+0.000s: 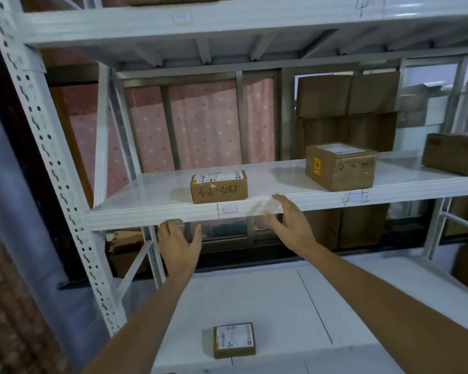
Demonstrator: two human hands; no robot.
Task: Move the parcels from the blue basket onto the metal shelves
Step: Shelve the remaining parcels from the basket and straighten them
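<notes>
A small brown parcel marked 3-2-5187 sits at the front edge of the middle white metal shelf. My left hand hangs just below the shelf edge, fingers relaxed, holding nothing. My right hand is raised at the shelf's front edge to the right of that parcel, fingers straight and empty. A larger parcel stands further right on the same shelf. A flat parcel lies on the lower shelf. The blue basket is out of view.
Another brown box sits at the far right of the middle shelf. Stacked cartons stand behind the rack by a window with a pink dotted curtain. The perforated upright post rises on the left.
</notes>
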